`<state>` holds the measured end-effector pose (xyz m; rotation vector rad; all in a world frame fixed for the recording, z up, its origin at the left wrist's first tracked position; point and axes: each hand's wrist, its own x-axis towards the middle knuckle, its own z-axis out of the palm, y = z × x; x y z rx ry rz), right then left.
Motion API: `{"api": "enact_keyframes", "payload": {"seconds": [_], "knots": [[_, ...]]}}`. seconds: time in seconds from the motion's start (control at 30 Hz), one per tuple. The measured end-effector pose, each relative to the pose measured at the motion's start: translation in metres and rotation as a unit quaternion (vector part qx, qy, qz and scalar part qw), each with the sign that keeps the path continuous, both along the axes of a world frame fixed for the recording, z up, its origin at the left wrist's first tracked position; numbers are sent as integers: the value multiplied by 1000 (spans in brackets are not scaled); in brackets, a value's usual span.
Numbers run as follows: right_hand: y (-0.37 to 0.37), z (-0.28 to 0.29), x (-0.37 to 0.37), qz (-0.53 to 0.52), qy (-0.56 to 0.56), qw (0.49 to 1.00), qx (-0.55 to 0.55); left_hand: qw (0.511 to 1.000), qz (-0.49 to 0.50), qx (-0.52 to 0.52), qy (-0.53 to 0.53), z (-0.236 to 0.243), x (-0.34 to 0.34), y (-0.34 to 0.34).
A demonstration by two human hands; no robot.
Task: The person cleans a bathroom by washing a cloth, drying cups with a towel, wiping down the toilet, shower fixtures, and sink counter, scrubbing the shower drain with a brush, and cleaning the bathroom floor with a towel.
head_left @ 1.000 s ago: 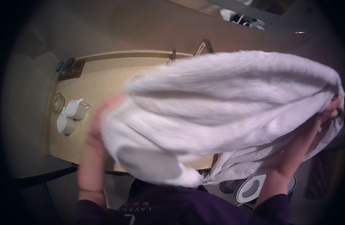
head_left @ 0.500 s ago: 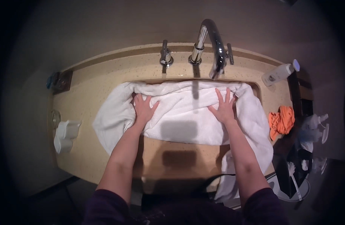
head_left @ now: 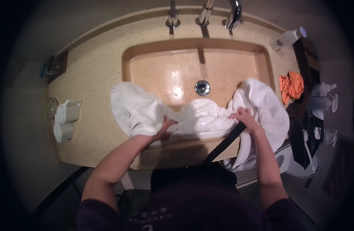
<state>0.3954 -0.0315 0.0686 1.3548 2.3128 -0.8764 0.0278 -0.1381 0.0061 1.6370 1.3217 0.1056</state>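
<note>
A large white towel (head_left: pixel 202 117) lies bunched along the near side of the beige sink (head_left: pixel 157 69), its two ends spread over the counter at left and right. My left hand (head_left: pixel 166 129) grips the towel's gathered middle from the left, its fingers curled into the cloth. With bent fingers, my right hand (head_left: pixel 246 118) clutches the towel on the right side. A black strap (head_left: pixel 227 142) runs from beside my right hand down toward my body. Part of the towel hangs over the counter's front edge under my right forearm. The round metal drain (head_left: pixel 202 88) shows in the basin.
Behind the sink stand a tap handle (head_left: pixel 172 21) and a curved chrome faucet (head_left: pixel 234 17). White containers (head_left: pixel 67 111) sit at the left. At the right are a white bottle (head_left: pixel 286 39), an orange cloth (head_left: pixel 291 86), pump bottles (head_left: pixel 323 90) and a toilet (head_left: pixel 300 161) below.
Both hands have drawn the towel back toward my body, uncovering the basin and drain. My spread fingers have closed on the cloth. The view has also shifted lower.
</note>
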Motion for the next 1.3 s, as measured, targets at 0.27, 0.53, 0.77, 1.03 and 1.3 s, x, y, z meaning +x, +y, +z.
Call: {"api": "enact_keyframes", "payload": {"seconds": [0.27,0.53,0.77,1.03,1.3], "knots": [[14,2,-23,-119,123,961,218,957,91,268,58,11,-13,36],[175,-43,-77,-322,299,814,381,879,179,429,106,19,-11,171],[154,-66,-76,-336,32,866,370,922,147,341,109,0,-21,160],[27,8,-55,-55,51,969,236,985,-48,129,106,79,-20,30],[-43,27,-181,51,58,989,-124,915,89,68,388,105,-39,59]]}}
